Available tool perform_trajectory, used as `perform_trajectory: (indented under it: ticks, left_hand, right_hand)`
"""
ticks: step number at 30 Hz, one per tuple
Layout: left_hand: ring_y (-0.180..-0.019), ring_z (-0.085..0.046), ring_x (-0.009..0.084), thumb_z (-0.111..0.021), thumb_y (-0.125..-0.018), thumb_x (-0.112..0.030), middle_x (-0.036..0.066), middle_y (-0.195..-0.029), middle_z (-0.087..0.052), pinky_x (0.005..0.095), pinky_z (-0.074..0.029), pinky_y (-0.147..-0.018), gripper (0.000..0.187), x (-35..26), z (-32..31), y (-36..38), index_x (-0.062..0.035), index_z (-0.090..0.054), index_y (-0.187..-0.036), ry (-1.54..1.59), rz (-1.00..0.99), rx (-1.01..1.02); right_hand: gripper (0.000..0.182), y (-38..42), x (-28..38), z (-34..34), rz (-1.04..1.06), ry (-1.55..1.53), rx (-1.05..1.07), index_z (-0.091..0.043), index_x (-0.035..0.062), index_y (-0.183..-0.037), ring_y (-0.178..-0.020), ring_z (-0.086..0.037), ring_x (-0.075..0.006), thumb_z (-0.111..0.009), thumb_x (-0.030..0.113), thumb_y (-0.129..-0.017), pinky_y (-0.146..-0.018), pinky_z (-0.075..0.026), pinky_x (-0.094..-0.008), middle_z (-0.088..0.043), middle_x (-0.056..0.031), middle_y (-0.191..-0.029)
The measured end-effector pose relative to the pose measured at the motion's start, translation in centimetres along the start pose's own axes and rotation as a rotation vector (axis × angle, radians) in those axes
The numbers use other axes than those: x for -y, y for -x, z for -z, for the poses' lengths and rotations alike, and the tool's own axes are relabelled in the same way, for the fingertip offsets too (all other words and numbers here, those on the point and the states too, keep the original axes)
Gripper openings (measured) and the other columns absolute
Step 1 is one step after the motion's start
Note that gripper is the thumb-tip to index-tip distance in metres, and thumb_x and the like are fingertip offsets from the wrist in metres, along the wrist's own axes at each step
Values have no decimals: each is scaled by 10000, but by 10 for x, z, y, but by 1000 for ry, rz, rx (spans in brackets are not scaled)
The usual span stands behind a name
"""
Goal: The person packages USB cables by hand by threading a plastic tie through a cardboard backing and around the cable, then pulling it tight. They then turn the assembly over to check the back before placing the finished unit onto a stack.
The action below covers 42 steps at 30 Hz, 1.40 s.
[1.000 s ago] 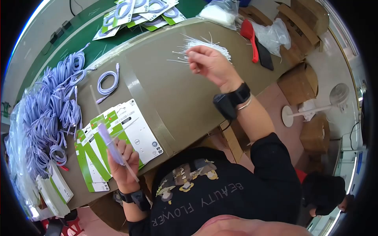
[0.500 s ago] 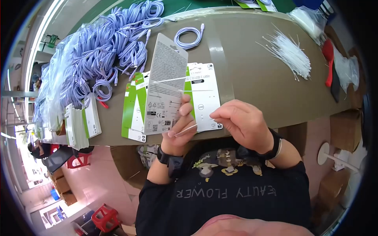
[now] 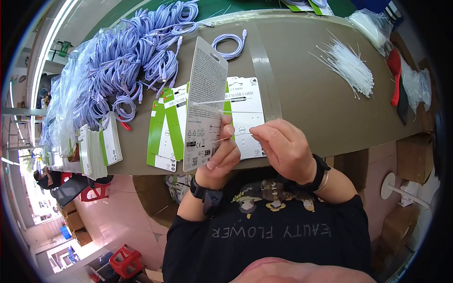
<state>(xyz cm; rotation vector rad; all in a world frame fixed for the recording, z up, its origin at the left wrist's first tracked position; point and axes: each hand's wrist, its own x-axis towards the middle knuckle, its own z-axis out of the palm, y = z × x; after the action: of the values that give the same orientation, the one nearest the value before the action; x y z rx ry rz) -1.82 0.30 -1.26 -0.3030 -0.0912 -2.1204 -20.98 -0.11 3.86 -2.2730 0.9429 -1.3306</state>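
My left hand [image 3: 225, 153] is closed around the lower right edge of a packaging card [image 3: 204, 113], held upright and turned so its printed grey back shows. Two white cable ties [image 3: 219, 101] stick out through the card toward the right. My right hand [image 3: 287, 150] is closed in a pinch just right of the card. A thin white cable tie [image 3: 221, 139] by the left fingers lines up with that pinch; its stretch between the hands is hard to see. Behind them, green and white USB-C cable cards [image 3: 246, 122] lie overlapping on the table.
A large heap of lilac cables [image 3: 125, 56] covers the left side, with a single coiled cable [image 3: 230, 46] near the middle. Stacked cards [image 3: 96, 151] stand at the left edge. Loose cable ties [image 3: 349, 68] and a red-handled tool [image 3: 394, 78] lie at right.
The card has moved slightly right and turned more edge-on. My right hand has shifted a little left, closer to the card, and the lower tie shows less of its length.
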Motion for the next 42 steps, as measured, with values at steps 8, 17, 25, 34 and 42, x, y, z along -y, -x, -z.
perform_trajectory:
  ticks: [8, 17, 25, 34, 42]
  left_hand:
    - [-395, -433, 95, -426, -991, -360, 159, -1121, -643, 243, -355, -425, 448, 12, 4, 7, -1, -411, -1260, -172, -98, -131]
    - [-556, -553, 131, -441, -994, -391, 112, -1060, -657, 277, -440, -510, 443, 14, 3, 5, -34, -447, -1257, -344, -191, -213]
    - [-1072, -583, 181, -503, -992, -281, 96, -1235, -561, 351, -492, -919, 432, 26, -24, -8, -19, -406, -1323, -741, -321, -501]
    - [-1072, -497, 120, -520, -989, -162, 68, -1207, -518, 298, -416, -940, 387, 27, -9, -4, -24, -360, -1314, -1237, -421, -524]
    - [-1036, -497, 129, -602, -935, -101, 65, -1161, -525, 269, -403, -916, 425, 22, 4, 3, -34, -360, -1278, -1746, -801, -429]
  right_hand:
    - [215, 0, 4, -16, 33, -60, -27, -624, -12, -962, -699, -617, -272, -682, -71, -763, -597, -506, -328, -620, -124, -827]
    - [179, -6, -9, -8, -23, -101, -80, -623, -20, -949, -697, -618, -251, -660, -81, -786, -614, -508, -303, -623, -127, -829]
    - [194, -1, -13, -5, -40, -107, -218, -628, 19, -940, -746, -619, -266, -668, -51, -763, -630, -501, -349, -624, -93, -851]
    - [189, -12, -1, 5, 287, 152, 153, -620, 19, -937, -786, -609, -251, -687, -27, -766, -700, -503, -353, -627, -104, -850]
    - [166, 7, -2, 0, -391, -720, 185, -586, 16, -961, -901, -616, -255, -651, -36, -817, -760, -513, -336, -624, -139, -974]
